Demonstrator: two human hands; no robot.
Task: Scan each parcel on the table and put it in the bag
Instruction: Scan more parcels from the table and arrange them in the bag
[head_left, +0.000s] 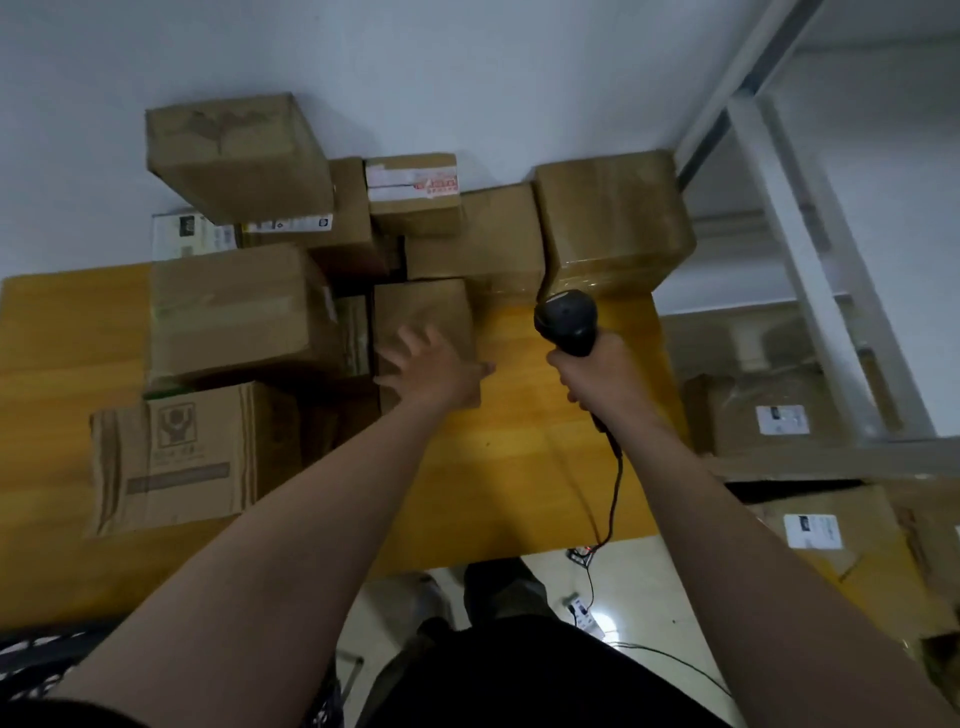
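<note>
Forearms both stretch forward from 6 o'clock over the yellow table (519, 467). Left hand (436, 371): palm down, fingers straight and fanned apart, thumb out toward 3 o'clock, laid over the near top of a small brown parcel (421, 306) just above frame centre. Motion blur, so can't confirm firm contact. Right hand (597, 374): fist wrapped round the handle of a black scanner (566, 319), head aimed toward 12 o'clock. It sits at 3 o'clock of the left hand, apart from it. Scanner cable (616, 483) hangs from the handle, runs past the table edge to the floor.

Small parcel: plain cardboard, squarish, on the table. Narrow dark gap to the big box (234, 312) at its 9 o'clock, more stacked brown boxes behind at 12. Glossy tape-wrapped box (613, 223) at 1 o'clock. White shelf rack (810, 270) at 3 o'clock holds labelled boxes.
</note>
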